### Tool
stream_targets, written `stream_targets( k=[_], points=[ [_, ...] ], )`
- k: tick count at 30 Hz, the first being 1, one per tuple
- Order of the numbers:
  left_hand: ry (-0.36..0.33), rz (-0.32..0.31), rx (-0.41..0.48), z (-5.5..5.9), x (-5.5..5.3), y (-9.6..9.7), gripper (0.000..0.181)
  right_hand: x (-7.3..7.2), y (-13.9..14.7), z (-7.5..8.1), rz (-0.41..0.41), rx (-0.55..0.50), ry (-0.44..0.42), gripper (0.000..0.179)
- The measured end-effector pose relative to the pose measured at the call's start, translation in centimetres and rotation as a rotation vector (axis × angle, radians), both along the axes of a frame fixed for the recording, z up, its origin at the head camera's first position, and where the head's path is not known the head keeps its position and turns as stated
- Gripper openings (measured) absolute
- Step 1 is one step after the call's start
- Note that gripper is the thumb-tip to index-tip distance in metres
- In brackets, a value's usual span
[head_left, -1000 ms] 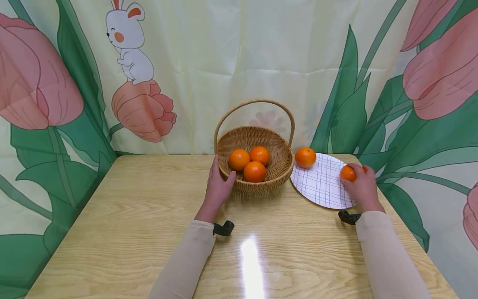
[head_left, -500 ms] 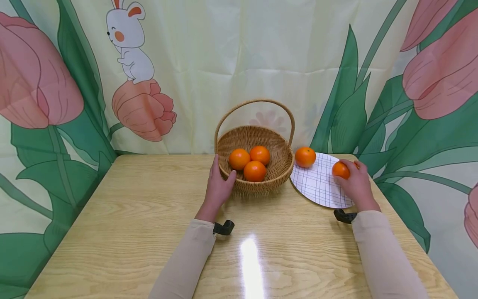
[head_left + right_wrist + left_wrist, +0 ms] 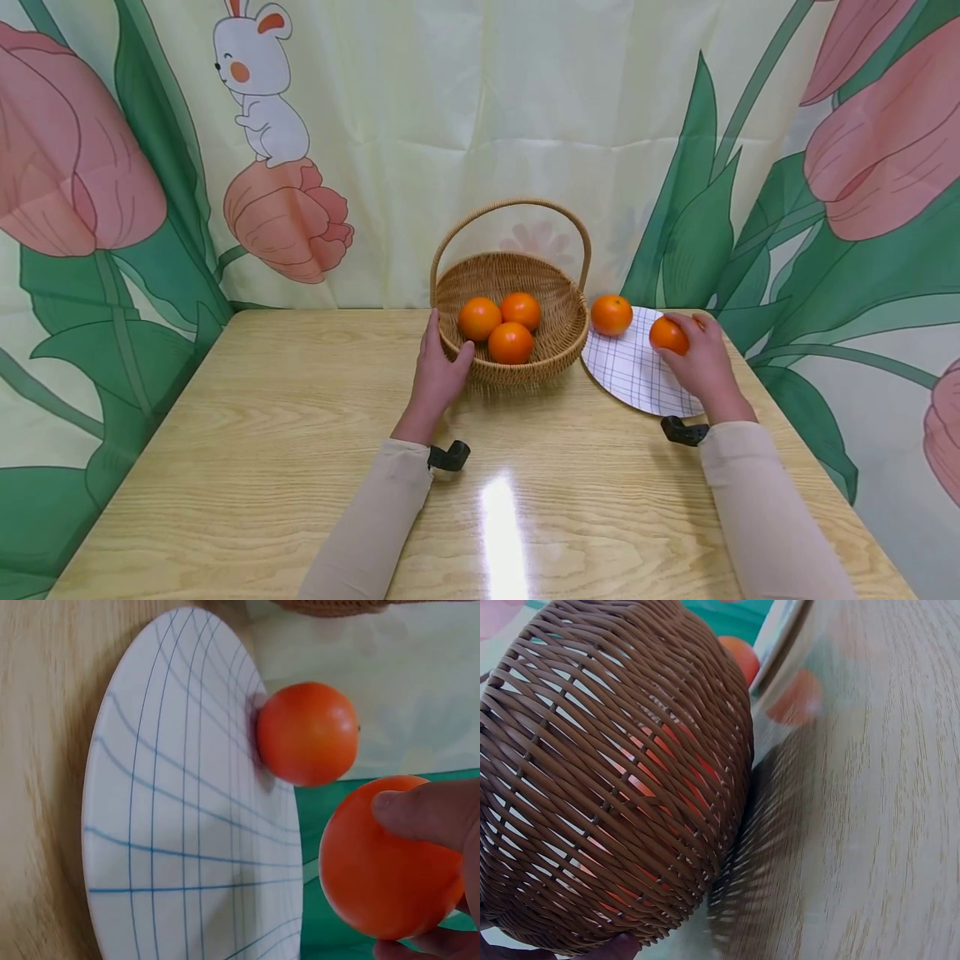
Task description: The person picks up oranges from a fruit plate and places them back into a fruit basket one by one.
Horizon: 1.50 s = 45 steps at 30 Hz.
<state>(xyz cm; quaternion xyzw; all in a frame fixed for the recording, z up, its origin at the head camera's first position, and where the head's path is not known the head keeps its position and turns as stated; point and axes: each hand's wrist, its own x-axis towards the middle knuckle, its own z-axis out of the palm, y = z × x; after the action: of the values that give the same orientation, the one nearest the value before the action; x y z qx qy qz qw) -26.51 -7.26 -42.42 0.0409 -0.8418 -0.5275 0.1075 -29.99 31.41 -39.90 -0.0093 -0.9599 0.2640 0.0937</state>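
Note:
In the head view, a wicker basket (image 3: 551, 367) with a tall arched handle stands at the table's back, holding three oranges (image 3: 511, 342). My left hand (image 3: 441, 375) holds the basket's left front side, its thumb at the rim. Woven wall fills the left wrist view, with fingertips (image 3: 622, 946) at its bottom edge. To the right, my right hand (image 3: 705, 358) grips another orange (image 3: 667, 335) between thumb and fingers, raised off the white checked plate (image 3: 630, 375). One more orange (image 3: 611, 315) rests at the plate's back left edge, close to the basket.
The wooden table (image 3: 300, 467) spreads out in front and to the left. A curtain (image 3: 390, 150) printed with tulips and a rabbit hangs right behind its back edge. Black wrist mounts (image 3: 450, 457) sit at both cuffs.
My right hand has moved left over the plate, carrying the orange closer to the one at the plate's edge. The left hand and basket have stayed put.

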Motion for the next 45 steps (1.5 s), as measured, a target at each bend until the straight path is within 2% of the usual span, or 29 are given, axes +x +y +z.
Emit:
stream_targets(
  k=[10, 24, 45],
  points=[
    [-0.017, 0.009, -0.009, 0.0, 0.1, 0.0, 0.081, 0.9, -1.8, 1.5, 0.06, 0.006, 0.045, 0.057],
    [-0.017, 0.003, 0.007, 0.1, 0.1, -0.1, 0.08, 1.4, -3.8, 2.7, 0.16, 0.047, 0.162, 0.055],
    [-0.025, -0.005, 0.006, 0.1, 0.1, -0.2, 0.082, 2.2, -6.7, 5.0, 0.236, 0.035, 0.247, 0.058]
  ],
)
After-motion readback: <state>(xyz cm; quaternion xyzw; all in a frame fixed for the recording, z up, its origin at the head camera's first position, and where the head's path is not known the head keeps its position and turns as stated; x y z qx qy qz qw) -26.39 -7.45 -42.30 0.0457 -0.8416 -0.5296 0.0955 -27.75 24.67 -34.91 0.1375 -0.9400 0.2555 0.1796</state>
